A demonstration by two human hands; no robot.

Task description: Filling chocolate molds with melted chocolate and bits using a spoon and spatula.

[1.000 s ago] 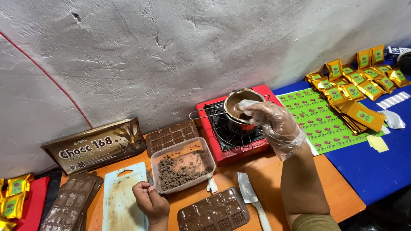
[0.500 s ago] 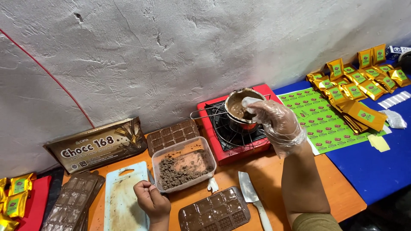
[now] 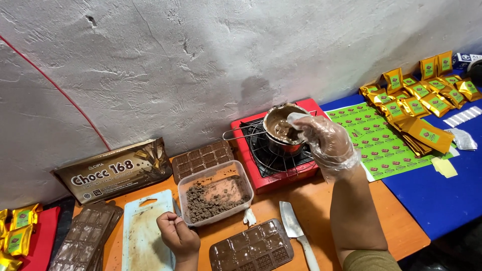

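- The pot (image 3: 282, 129) sits on the stove (image 3: 273, 150), far against the wall.
- The tub (image 3: 216, 191) lies left of the stove.
- The cutting board (image 3: 143, 231) lies left of the tub.
- The knife (image 3: 296, 233) lies near, right of the mould (image 3: 251, 248).
- Packets (image 3: 422, 95) lie far right on the tabletop (image 3: 386, 221).

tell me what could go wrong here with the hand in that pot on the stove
1. The gloved right hand reaches into the small metal pot of melted chocolate on the red stove; if the burner is on, the thin plastic glove could soften or the fingers burn.
2. Nothing steadies the pot's long handle, so pushing inside could tip it off the grate.
3. The knife lies by the right forearm, blade exposed; pulling back could brush it.
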